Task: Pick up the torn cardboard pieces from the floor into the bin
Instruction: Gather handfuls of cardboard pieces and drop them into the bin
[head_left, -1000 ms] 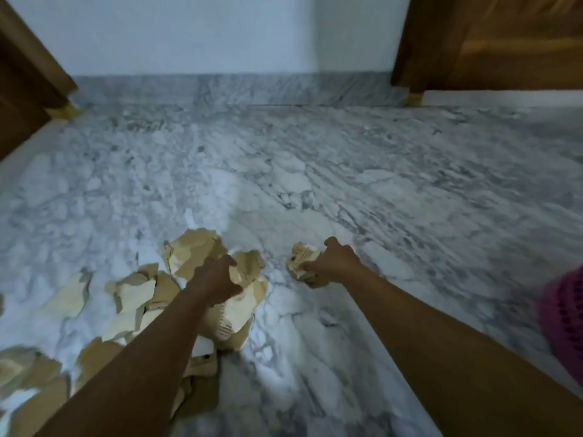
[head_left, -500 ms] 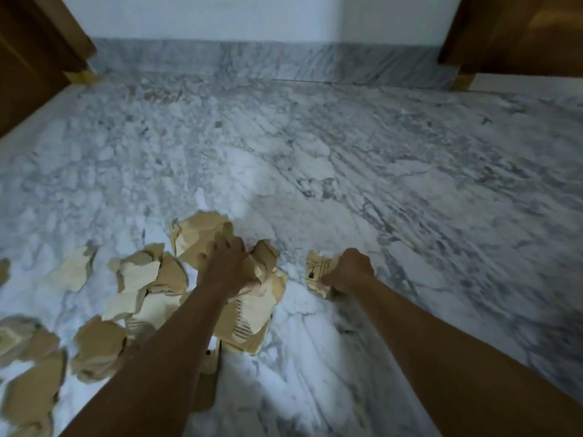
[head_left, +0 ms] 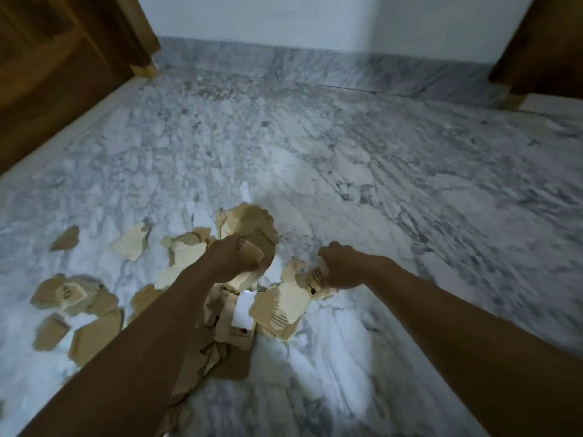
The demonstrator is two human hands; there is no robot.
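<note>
Several torn brown cardboard pieces [head_left: 94, 332] lie scattered on the marble floor, mostly at the lower left and centre. My left hand [head_left: 230, 260] is closed around a brown cardboard scrap [head_left: 252, 252] at the top of the pile. My right hand [head_left: 344, 268] grips a pale printed cardboard piece [head_left: 310, 279] just to the right of the pile. A larger pale piece [head_left: 280, 305] lies below my right hand. No bin is in view.
Grey-white marble floor [head_left: 378, 184] stretches ahead to a marble skirting and white wall [head_left: 284, 20]. A wooden door [head_left: 56, 74] stands at the left, and another wooden frame [head_left: 542, 42] at the far right.
The view has swung left, so the pink object seen earlier at the right edge is gone. Both hands have closed on cardboard, and my right hand moved left toward the pile.
</note>
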